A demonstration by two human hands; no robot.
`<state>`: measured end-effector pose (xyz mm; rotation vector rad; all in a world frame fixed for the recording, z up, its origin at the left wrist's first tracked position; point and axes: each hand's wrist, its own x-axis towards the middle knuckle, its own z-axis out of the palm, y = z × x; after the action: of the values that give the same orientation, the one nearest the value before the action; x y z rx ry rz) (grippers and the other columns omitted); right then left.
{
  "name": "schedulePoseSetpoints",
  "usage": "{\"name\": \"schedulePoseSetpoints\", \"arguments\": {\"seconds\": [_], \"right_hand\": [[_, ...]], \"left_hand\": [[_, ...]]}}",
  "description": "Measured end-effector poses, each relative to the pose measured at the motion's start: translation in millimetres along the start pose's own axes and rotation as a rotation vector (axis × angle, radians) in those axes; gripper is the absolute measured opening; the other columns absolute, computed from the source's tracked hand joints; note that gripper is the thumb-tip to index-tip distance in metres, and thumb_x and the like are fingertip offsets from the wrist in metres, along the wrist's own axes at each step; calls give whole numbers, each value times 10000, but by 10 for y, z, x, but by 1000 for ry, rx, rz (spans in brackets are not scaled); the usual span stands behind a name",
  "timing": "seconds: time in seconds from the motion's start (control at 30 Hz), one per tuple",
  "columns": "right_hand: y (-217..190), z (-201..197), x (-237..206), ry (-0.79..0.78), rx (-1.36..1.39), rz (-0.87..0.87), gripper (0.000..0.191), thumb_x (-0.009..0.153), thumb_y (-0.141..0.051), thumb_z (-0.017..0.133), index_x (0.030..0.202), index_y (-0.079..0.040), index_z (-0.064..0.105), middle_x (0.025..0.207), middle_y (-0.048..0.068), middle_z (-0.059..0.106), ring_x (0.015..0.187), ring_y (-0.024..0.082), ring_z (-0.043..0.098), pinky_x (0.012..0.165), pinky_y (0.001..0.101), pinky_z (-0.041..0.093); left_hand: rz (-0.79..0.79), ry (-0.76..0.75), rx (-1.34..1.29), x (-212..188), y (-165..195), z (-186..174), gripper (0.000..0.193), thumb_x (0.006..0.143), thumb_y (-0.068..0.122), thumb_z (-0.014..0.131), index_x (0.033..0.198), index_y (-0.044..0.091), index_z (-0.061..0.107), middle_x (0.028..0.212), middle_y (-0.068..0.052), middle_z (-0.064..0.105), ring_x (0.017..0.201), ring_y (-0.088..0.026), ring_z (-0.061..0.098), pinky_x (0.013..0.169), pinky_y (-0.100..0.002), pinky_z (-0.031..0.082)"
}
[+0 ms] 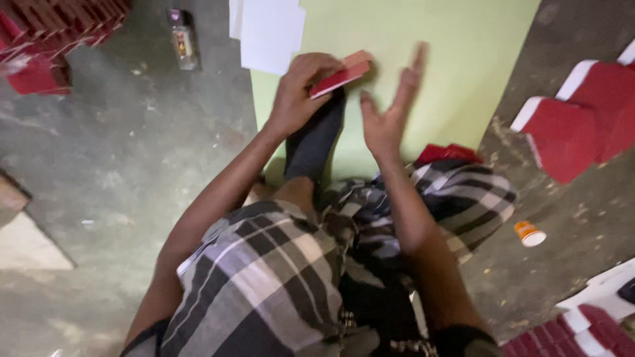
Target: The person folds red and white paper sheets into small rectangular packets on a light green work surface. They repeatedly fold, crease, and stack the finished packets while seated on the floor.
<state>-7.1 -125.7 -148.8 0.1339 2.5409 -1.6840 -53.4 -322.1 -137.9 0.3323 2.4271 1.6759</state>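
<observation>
My left hand (pixel 301 89) grips a small flat red piece (pixel 342 75), like a folded card or box, held over a large pale green sheet (pixel 456 73) spread on the floor. My right hand (pixel 390 106) is beside it, flat and open, fingers spread, blurred with motion above the green sheet. My leg in a dark sock (pixel 316 142) rests on the sheet under my hands. A checked cloth (pixel 278 271) covers my lap.
White paper sheets (pixel 268 33) lie at the green sheet's top edge. Red and white boxes (pixel 582 125) are stacked right, more red boxes (pixel 46 39) top left and bottom right. A small bottle (pixel 184 41), an orange cap (pixel 529 233) and concrete floor surround me.
</observation>
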Motion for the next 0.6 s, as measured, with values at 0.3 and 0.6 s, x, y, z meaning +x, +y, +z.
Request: {"name": "schedulePoseSetpoints", "arguments": {"seconds": [0.3, 0.6], "right_hand": [[62, 18, 188, -176, 33, -172, 1003, 1009, 17, 682, 1691, -197, -23, 1780, 38, 5, 1652, 259, 43, 1370, 463, 113], [70, 47, 104, -42, -103, -90, 977, 942, -51, 802, 1669, -136, 156, 1757, 182, 168, 1621, 296, 202, 1345, 446, 218]], "left_hand": [[17, 128, -11, -80, 64, 20, 509, 805, -82, 721, 1281, 30, 579, 1266, -179, 609, 1194, -389, 579, 1040, -449, 479], [-146, -99, -7, -4, -70, 18, 302, 940, 17, 772, 1204, 80, 641, 1194, -120, 667, 1113, -312, 652, 978, -411, 529]]}}
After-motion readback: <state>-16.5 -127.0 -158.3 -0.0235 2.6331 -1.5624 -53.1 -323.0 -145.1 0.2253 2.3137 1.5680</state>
